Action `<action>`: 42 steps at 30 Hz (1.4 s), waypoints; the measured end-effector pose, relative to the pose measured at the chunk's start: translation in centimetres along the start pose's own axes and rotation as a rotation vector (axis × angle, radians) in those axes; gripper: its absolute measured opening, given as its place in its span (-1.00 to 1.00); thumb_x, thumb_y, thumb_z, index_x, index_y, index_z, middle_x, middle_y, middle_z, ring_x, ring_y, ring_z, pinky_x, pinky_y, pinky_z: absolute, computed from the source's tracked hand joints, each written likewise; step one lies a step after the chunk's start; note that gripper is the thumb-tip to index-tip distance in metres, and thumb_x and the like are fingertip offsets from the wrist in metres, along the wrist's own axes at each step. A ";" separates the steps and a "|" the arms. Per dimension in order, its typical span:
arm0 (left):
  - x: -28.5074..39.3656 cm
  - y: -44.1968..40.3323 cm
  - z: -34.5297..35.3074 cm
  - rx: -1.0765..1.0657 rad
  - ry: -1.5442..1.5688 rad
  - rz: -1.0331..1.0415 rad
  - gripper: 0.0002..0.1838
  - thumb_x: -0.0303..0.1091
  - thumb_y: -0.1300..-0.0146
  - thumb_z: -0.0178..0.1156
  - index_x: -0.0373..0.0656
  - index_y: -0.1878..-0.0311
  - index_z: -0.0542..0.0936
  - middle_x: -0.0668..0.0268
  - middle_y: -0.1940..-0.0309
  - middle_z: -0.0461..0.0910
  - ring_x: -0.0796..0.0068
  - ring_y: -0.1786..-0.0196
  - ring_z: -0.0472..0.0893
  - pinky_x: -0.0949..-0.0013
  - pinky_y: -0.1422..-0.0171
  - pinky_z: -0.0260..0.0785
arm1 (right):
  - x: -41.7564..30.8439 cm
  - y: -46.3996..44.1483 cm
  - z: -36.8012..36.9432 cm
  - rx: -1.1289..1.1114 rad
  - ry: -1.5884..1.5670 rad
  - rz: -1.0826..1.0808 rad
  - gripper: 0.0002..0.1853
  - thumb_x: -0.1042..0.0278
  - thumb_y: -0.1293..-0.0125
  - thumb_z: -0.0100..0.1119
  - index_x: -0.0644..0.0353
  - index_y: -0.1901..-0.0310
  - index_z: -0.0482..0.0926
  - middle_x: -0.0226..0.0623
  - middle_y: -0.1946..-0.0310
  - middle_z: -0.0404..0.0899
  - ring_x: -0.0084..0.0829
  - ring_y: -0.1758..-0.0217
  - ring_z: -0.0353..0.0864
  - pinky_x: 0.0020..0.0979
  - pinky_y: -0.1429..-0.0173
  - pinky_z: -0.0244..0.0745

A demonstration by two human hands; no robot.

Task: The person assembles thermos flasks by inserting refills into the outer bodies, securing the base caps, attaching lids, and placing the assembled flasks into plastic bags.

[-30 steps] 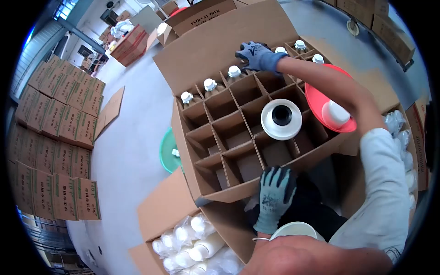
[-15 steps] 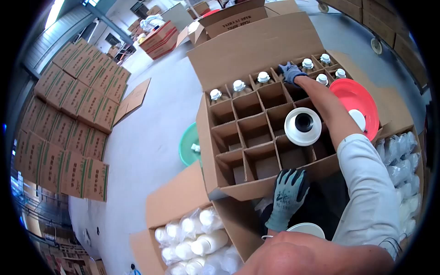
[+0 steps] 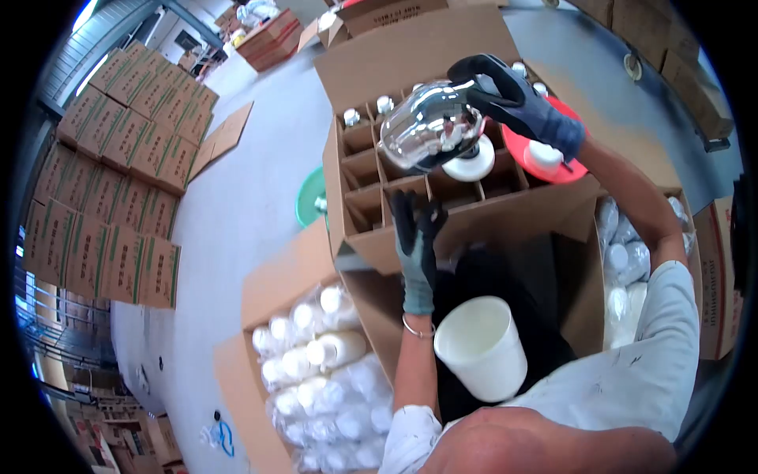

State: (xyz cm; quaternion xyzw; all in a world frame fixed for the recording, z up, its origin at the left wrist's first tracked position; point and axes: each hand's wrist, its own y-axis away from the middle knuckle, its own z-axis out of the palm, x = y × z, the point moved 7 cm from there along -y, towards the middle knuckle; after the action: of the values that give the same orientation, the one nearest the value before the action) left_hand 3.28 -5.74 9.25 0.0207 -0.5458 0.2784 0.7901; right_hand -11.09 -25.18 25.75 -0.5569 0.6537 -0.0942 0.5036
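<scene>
My right hand (image 3: 513,99), in a grey and black glove, grips a shiny silvered glass flask liner (image 3: 430,126) by one end. It is tilted on its side above the divided carton (image 3: 466,217). My left hand (image 3: 418,245), also gloved, is raised below the liner with fingers apart and nothing in them. Inside the carton, the liner partly covers a white round piece (image 3: 471,167). White-capped bottles (image 3: 384,103) stand in the far row of compartments. A red basin (image 3: 568,167) with a white round object (image 3: 543,156) lies at the carton's right side.
A white bucket (image 3: 483,347) stands close to my body. Cartons of plastic-wrapped white bottles (image 3: 335,347) sit at left and right. A green basin (image 3: 306,207) is on the floor. Stacked boxes (image 3: 118,174) line the left, and a wheeled cart (image 3: 695,87) stands at far right.
My right hand has come up from the carton's far row, now holding the flask liner. My left hand has risen from the carton's near edge, and the view has shifted, showing the white bucket.
</scene>
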 end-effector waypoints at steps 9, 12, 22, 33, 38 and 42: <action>3.7 7.1 -4.2 0.167 0.079 -0.093 -0.57 -0.22 -0.49 0.00 -0.07 -0.36 0.29 0.36 -0.26 0.38 0.43 -0.17 0.48 0.32 -0.19 0.43 | -6.8 15.5 8.7 0.113 -0.425 0.219 -0.34 0.49 -0.23 0.25 0.24 -0.35 0.22 -0.19 -0.24 0.40 -0.39 -0.32 0.37 -0.34 -0.43 0.24; 6.0 7.3 -6.0 0.119 0.121 -0.156 -0.50 -0.24 -0.44 0.09 -0.10 -0.39 0.32 0.32 -0.23 0.45 0.44 -0.20 0.49 0.32 -0.27 0.39 | -9.2 19.7 11.7 -0.111 -0.546 0.353 -0.36 0.46 -0.20 0.29 0.25 -0.32 0.28 -0.18 -0.18 0.43 -0.31 -0.30 0.39 -0.28 -0.39 0.28; 8.3 23.7 -7.5 0.205 -0.602 -0.444 -0.29 -0.32 -0.29 0.26 -0.26 -0.43 0.19 0.17 -0.33 0.29 0.31 -0.33 0.36 0.32 -0.40 0.27 | -15.8 35.5 8.8 -0.373 -0.251 0.539 -0.19 0.11 -0.08 0.44 0.22 -0.34 0.32 -0.06 -0.33 0.31 -0.04 -0.44 0.22 -0.12 -0.50 0.12; 3.1 34.1 -12.0 -0.258 -1.321 -0.138 -0.13 -0.19 -0.03 0.50 -0.11 -0.38 0.28 0.15 -0.27 0.45 0.23 -0.34 0.42 0.19 -0.44 0.24 | -19.0 23.3 14.3 -0.311 -0.465 0.105 0.07 -0.07 0.04 0.52 0.23 -0.43 0.14 -0.03 -0.35 0.22 -0.13 -0.44 0.22 -0.18 -0.49 0.13; -2.9 35.0 -19.8 -0.311 -0.972 -0.410 -0.32 -0.20 -0.28 0.30 -0.14 -0.40 0.27 0.22 -0.34 0.38 0.32 -0.36 0.37 0.24 -0.49 0.17 | -19.3 19.0 14.8 -0.444 -0.722 0.051 0.05 -0.02 0.09 0.56 0.29 -0.39 0.22 -0.07 -0.28 0.34 -0.17 -0.39 0.28 -0.21 -0.44 0.20; -6.5 33.1 -20.7 -0.211 -0.980 -0.582 -0.33 -0.20 -0.29 0.29 -0.15 -0.39 0.27 0.22 -0.33 0.39 0.32 -0.35 0.38 0.24 -0.49 0.18 | -19.5 16.4 13.4 -0.418 -0.653 -0.068 0.00 0.05 0.07 0.57 0.28 -0.37 0.26 -0.11 -0.28 0.36 -0.18 -0.32 0.37 -0.22 -0.39 0.26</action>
State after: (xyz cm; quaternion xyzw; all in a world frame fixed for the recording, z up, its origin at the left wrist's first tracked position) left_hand 3.98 26.50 -13.76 0.2175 -0.8446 -0.0482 0.4869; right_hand -13.78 2.66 18.96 -0.6694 0.4454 0.2065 0.5576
